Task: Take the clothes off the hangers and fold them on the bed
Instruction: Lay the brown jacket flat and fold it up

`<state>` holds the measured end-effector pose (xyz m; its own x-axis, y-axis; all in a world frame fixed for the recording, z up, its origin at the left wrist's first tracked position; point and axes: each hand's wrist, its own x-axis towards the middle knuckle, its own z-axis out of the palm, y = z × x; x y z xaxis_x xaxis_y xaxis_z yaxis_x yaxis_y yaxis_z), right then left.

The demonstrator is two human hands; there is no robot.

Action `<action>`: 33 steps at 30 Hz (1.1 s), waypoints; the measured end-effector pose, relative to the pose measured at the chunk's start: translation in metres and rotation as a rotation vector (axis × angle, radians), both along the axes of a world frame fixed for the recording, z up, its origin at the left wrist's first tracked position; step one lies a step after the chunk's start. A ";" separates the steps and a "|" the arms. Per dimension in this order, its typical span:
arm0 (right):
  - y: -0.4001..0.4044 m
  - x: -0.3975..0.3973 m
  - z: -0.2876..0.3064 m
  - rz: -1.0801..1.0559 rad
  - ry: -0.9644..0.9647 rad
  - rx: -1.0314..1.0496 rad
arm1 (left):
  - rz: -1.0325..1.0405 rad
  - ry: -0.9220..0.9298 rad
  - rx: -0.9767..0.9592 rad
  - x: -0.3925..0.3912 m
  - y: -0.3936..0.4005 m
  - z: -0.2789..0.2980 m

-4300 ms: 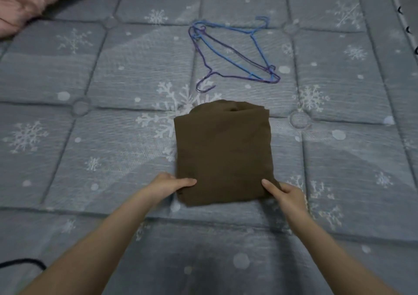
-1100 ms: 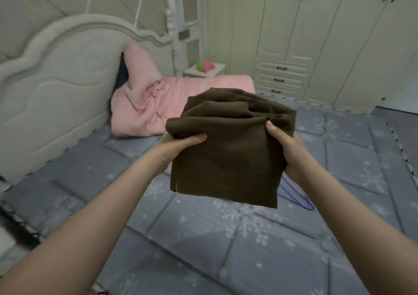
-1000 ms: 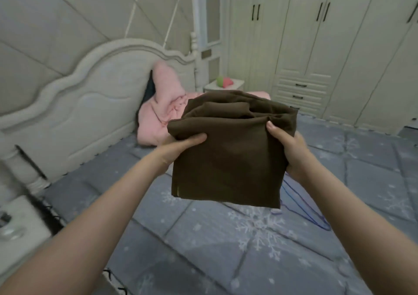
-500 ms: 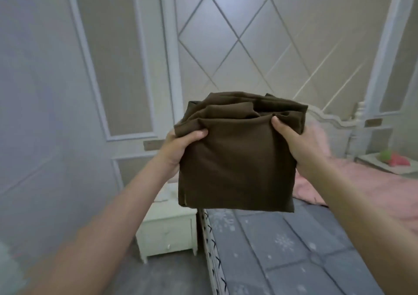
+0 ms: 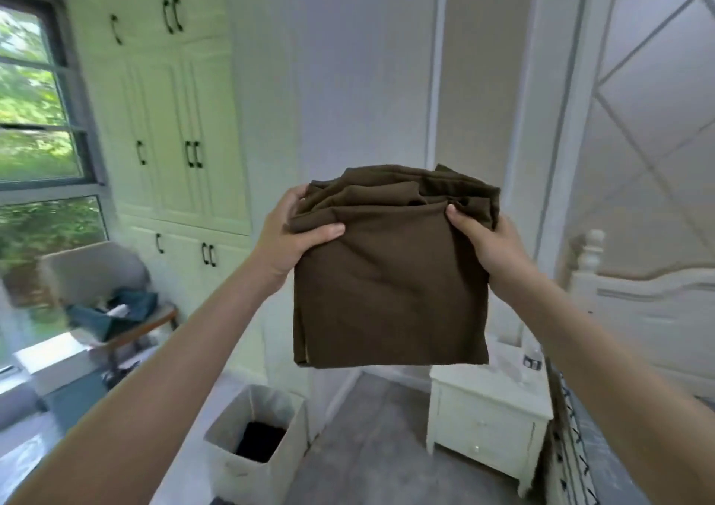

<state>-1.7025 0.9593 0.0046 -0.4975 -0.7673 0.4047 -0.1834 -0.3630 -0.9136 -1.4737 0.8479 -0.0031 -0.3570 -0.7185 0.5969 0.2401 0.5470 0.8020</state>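
A folded dark brown garment [image 5: 390, 284] hangs in the air in front of me, held by its upper corners. My left hand [image 5: 288, 237] grips the top left corner, thumb across the front. My right hand [image 5: 483, 243] grips the top right corner the same way. The bed [image 5: 572, 446] shows only as a thin edge at the lower right. No hangers are in view.
A white fabric bin [image 5: 255, 439] with something dark inside stands on the floor below the garment. A white nightstand [image 5: 487, 411] is beside the bed and headboard [image 5: 650, 311]. Cream wardrobes [image 5: 174, 117], a window [image 5: 38, 117] and a chair [image 5: 108, 295] with teal clothes are at the left.
I lifted the folded brown garment off the bed with both hands and turned left with it. The view swung from the bed and headboard to the wall, wardrobes and window.
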 end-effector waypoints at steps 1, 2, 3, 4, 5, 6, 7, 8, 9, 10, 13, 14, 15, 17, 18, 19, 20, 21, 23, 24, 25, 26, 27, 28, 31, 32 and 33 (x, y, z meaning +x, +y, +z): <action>-0.023 0.030 -0.001 0.041 0.005 0.008 | 0.029 0.013 0.015 0.033 -0.012 -0.003; -0.038 0.049 -0.002 0.071 0.005 0.014 | 0.060 0.018 0.032 0.055 -0.021 -0.005; -0.054 0.071 -0.004 0.106 0.005 0.018 | 0.092 0.021 0.051 0.079 -0.031 -0.009; -0.071 0.093 -0.008 0.144 0.001 0.020 | 0.132 0.021 0.055 0.104 -0.044 -0.015; -0.084 0.111 -0.011 0.173 0.005 0.022 | 0.166 0.025 0.065 0.124 -0.054 -0.020; -0.102 0.134 -0.015 0.207 0.007 0.023 | 0.203 0.034 0.085 0.150 -0.067 -0.026; -0.115 0.152 -0.019 0.234 0.008 0.025 | 0.223 0.047 0.110 0.171 -0.078 -0.032; -0.127 0.168 -0.021 0.251 0.010 0.029 | 0.223 0.062 0.136 0.188 -0.087 -0.036; -0.142 0.187 -0.026 0.274 0.012 0.040 | 0.219 0.072 0.155 0.208 -0.098 -0.042; -0.152 0.199 -0.027 0.291 0.016 0.047 | 0.208 0.084 0.162 0.221 -0.105 -0.045; -0.186 0.229 -0.034 0.329 0.015 0.077 | 0.245 0.103 0.193 0.249 -0.130 -0.054; -0.197 0.235 -0.036 0.337 0.014 0.082 | 0.254 0.112 0.198 0.255 -0.137 -0.057; -0.209 0.240 -0.038 0.343 0.013 0.088 | 0.266 0.118 0.205 0.260 -0.146 -0.061; -0.239 0.251 -0.045 0.357 0.007 0.104 | 0.296 0.127 0.212 0.269 -0.168 -0.069; -0.252 0.254 -0.050 0.368 0.004 0.108 | 0.313 0.131 0.215 0.272 -0.178 -0.073; -0.267 0.257 -0.055 0.377 -0.002 0.115 | 0.346 0.136 0.222 0.273 -0.189 -0.077; -0.285 0.259 -0.063 0.385 -0.015 0.128 | 0.393 0.143 0.233 0.273 -0.205 -0.083; -0.302 0.260 -0.070 0.390 -0.028 0.140 | 0.445 0.151 0.241 0.273 -0.219 -0.087; -0.343 0.259 -0.087 0.410 -0.059 0.163 | 0.527 0.158 0.257 0.270 -0.255 -0.098; -0.363 0.258 -0.095 0.417 -0.073 0.172 | 0.553 0.155 0.264 0.268 -0.272 -0.103; -0.387 0.257 -0.105 0.419 -0.095 0.182 | 0.572 0.144 0.277 0.266 -0.293 -0.111; -0.407 0.255 -0.114 0.424 -0.113 0.190 | 0.582 0.137 0.288 0.264 -0.313 -0.119; -0.427 0.254 -0.122 0.427 -0.119 0.197 | 0.594 0.130 0.298 0.263 -0.330 -0.126; -0.454 0.251 -0.132 0.427 -0.141 0.220 | 0.611 0.114 0.323 0.260 -0.358 -0.135; -0.513 0.246 -0.154 0.425 -0.161 0.274 | 0.656 0.055 0.389 0.254 -0.415 -0.155; -0.539 0.244 -0.163 0.421 -0.167 0.294 | 0.670 0.039 0.409 0.252 -0.441 -0.163; -0.556 0.243 -0.169 0.417 -0.163 0.307 | 0.674 0.037 0.418 0.251 -0.458 -0.170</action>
